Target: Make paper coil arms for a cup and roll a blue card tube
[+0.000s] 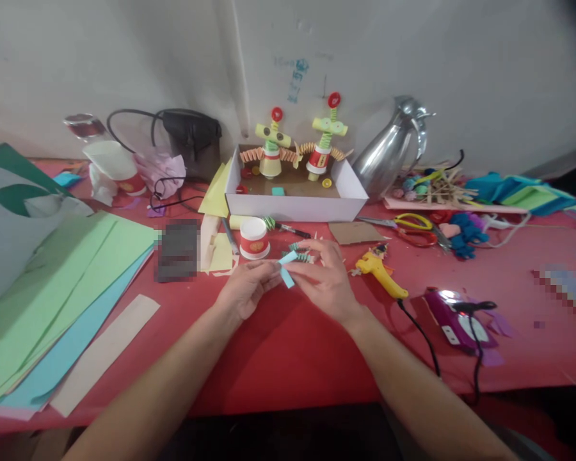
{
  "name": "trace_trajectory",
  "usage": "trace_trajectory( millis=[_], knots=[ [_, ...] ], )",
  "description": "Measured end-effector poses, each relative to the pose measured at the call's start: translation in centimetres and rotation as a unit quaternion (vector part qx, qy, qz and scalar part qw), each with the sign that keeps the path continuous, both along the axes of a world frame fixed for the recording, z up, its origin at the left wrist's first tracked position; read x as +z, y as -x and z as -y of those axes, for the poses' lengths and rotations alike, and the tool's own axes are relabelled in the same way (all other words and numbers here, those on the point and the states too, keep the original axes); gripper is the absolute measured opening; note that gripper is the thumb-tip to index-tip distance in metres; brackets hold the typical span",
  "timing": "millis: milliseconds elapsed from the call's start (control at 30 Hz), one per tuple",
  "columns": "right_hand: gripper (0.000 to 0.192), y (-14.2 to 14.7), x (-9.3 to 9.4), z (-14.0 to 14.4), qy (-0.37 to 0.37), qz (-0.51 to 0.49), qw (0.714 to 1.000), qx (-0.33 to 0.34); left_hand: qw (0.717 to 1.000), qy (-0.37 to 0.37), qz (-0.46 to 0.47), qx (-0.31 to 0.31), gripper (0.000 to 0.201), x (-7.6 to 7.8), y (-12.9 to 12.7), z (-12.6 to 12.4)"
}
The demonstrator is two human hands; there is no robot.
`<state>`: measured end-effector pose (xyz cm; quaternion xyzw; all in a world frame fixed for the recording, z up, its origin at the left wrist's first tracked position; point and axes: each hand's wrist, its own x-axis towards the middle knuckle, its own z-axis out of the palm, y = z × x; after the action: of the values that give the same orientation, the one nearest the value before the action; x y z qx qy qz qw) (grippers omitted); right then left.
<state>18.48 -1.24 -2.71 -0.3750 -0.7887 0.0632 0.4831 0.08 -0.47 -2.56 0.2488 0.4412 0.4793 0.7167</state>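
Note:
Two light blue paper strips [288,258] cross at an angle between my hands, above the red table. My left hand [244,289] is closed, with thumb and fingertips pinching the left end where they meet. From the other side my right hand [330,282] grips the strips, its index finger raised and bent; the exact contact is partly hidden by the fingers. Just beyond them stands an upside-down red and white paper cup [255,238]. Green folded paper springs [296,248] lie behind my right fingers, partly covered.
A white box [295,209] behind holds two paper-cup figures [271,157]. On the right are a yellow glue gun [381,272] with its cord, scissors [415,224], a purple device [458,320] and a metal jug [391,150]. Coloured paper sheets [62,288] cover the left.

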Motion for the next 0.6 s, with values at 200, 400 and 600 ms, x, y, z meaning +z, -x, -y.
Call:
trace_trajectory(
  millis=[200,400,600],
  knots=[
    [0.021,0.02,-0.31,-0.46,-0.034,0.014,0.999,0.018,0.999,-0.016,-0.034,-0.029,0.021,0.01,-0.01,0.23],
    [0.012,0.21,-0.01,-0.36,-0.025,0.004,0.999,0.037,0.996,-0.049,-0.04,-0.056,0.028,0.49,0.11,0.44],
    [0.006,0.28,-0.02,-0.06,-0.014,0.004,1.0,0.011,0.983,-0.141,-0.096,-0.075,0.024,0.02,0.22,0.55]
  ],
)
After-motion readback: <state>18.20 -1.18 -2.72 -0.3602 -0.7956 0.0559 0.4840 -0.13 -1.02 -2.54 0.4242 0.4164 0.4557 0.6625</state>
